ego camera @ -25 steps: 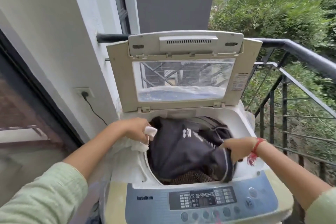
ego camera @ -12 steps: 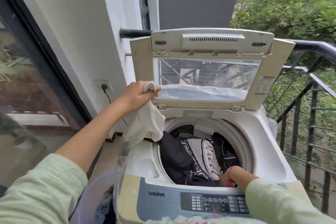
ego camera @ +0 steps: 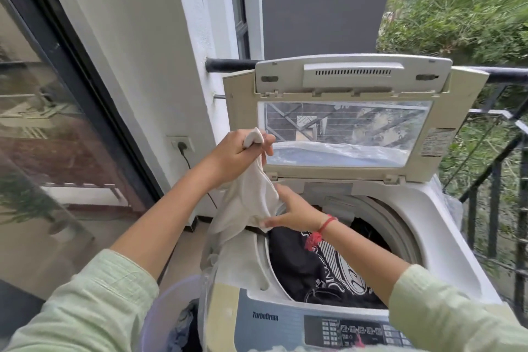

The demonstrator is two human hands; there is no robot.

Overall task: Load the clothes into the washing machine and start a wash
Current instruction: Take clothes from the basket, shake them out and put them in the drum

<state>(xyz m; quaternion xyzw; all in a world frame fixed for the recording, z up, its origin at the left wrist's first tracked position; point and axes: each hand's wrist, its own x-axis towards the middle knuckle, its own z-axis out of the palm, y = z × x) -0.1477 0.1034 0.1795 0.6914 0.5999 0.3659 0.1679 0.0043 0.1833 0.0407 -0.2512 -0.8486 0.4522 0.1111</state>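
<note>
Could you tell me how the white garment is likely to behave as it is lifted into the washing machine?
Probably floppy: the white garment hangs in loose folds from the left hand, its tail draped at the edge of the washing machine. Likely light, since one gripping hand holds it up. It may drag, so the right hand gathering the lower part helps.

Wall socket [ego camera: 180,142], black railing [ego camera: 228,65], green bushes [ego camera: 457,3]

Stands lid-up on the tan floor [ego camera: 190,260], translucent basket [ego camera: 168,298] just beside. Holds dark printed clothes [ego camera: 297,266] in the washing machine [ego camera: 445,237] drum, a white cloth [ego camera: 237,251] trailing onto the left rim.
</note>
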